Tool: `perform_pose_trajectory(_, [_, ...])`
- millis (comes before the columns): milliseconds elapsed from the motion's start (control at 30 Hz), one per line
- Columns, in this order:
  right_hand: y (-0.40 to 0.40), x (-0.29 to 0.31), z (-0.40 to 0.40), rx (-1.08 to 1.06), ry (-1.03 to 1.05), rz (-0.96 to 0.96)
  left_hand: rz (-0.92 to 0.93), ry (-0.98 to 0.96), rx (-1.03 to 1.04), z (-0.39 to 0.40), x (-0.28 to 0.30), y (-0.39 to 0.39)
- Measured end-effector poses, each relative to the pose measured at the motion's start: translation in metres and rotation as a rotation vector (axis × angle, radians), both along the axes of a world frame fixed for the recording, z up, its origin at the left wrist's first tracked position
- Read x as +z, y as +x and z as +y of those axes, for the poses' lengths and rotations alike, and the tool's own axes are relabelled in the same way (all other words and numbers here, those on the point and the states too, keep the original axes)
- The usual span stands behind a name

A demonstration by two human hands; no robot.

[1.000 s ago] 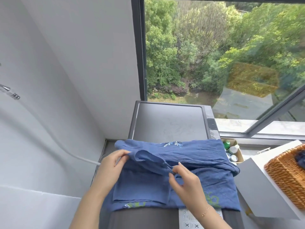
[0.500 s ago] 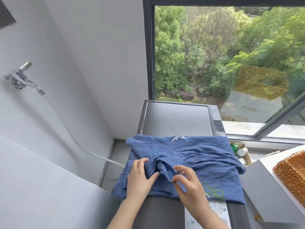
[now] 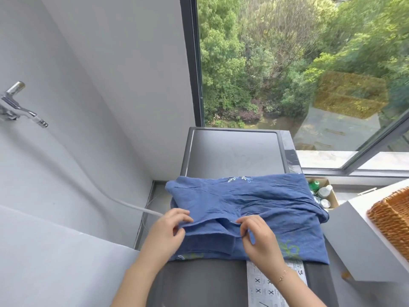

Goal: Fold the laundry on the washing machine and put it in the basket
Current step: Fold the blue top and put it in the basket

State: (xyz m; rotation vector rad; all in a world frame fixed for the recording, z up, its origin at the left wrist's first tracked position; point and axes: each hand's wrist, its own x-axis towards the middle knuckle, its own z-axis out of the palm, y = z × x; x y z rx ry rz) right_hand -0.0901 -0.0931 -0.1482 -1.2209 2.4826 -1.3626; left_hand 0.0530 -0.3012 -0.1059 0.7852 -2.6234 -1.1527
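Note:
A blue garment [image 3: 261, 202] with pale leaf embroidery lies partly folded across the grey washing machine top [image 3: 234, 151]. A sleeve-like flap is folded toward me along its near left part. My left hand [image 3: 164, 233] pinches the left end of that flap's edge. My right hand [image 3: 259, 238] pinches the same edge further right, fingers curled round the cloth. A woven wicker basket [image 3: 391, 220] stands at the right on a white surface, only partly in view.
A white box or counter [image 3: 354, 238] carries the basket. A cardboard box with bottles [image 3: 323, 191] sits between machine and window. A metal tap [image 3: 17, 107] and white hose [image 3: 124, 202] run along the left wall. A label sticker [image 3: 270, 286] is on the machine front.
The folded flap has been drawn toward me and flattened. Both hands moved along its edge, the left from the far left corner down to the near fold, and now pinch it.

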Motion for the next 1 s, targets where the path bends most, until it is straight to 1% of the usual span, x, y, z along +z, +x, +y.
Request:
perform_pose_trajectory(33, [0.0, -0.002, -0.001, 0.007, 0.001, -0.023, -0.066, 0.018, -0.065, -0.001, -0.005, 0.004])
perform_pose_trajectory(100, [0.002, -0.004, -0.003, 0.007, 0.008, -0.07, -0.138, 0.01, -0.112, 0.0, -0.018, 0.011])
perform_pose_trajectory(200, [0.003, -0.004, -0.005, -0.055, 0.014, -0.172, -0.206, -0.153, -0.079, 0.001, -0.032, 0.012])
perform_pose_trajectory(267, [0.001, -0.001, -0.007, -0.087, -0.012, -0.261, -0.228, -0.207, -0.102, 0.001, -0.037, 0.005])
perform_pose_trajectory(400, [-0.014, 0.015, -0.021, -0.116, -0.16, -0.409, -0.262, -0.239, -0.2, -0.007, -0.047, -0.009])
perform_pose_trajectory(467, [-0.026, 0.023, -0.031, -0.137, -0.174, -0.479, -0.241, -0.232, -0.187, -0.014, -0.049, -0.013])
perform_pose_trajectory(533, [-0.041, 0.028, -0.043, -0.152, -0.145, -0.534, -0.187, -0.186, -0.122, -0.021, -0.043, -0.018])
perform_pose_trajectory(567, [-0.05, 0.029, -0.05, -0.156, -0.137, -0.549, -0.173, -0.132, -0.07, -0.025, -0.038, -0.021])
perform_pose_trajectory(667, [-0.076, 0.023, -0.071, -0.204, -0.101, -0.621, -0.088, 0.154, 0.119, -0.042, -0.023, -0.039])
perform_pose_trajectory(700, [-0.082, 0.018, -0.078, -0.246, -0.06, -0.633, -0.072, 0.203, 0.149, -0.047, -0.019, -0.046])
perform_pose_trajectory(800, [-0.086, 0.004, -0.086, -0.348, 0.102, -0.544, -0.094, 0.316, 0.191, -0.058, -0.018, -0.067])
perform_pose_trajectory(867, [-0.078, 0.001, -0.086, -0.351, 0.144, -0.48, -0.156, 0.345, 0.2, -0.06, -0.026, -0.076])
perform_pose_trajectory(933, [-0.069, -0.004, -0.086, -0.309, 0.181, -0.415, -0.163, 0.283, 0.198, -0.061, -0.035, -0.08])
perform_pose_trajectory(1000, [-0.062, -0.009, -0.087, -0.254, 0.222, -0.339, -0.091, 0.191, 0.223, -0.059, -0.041, -0.081])
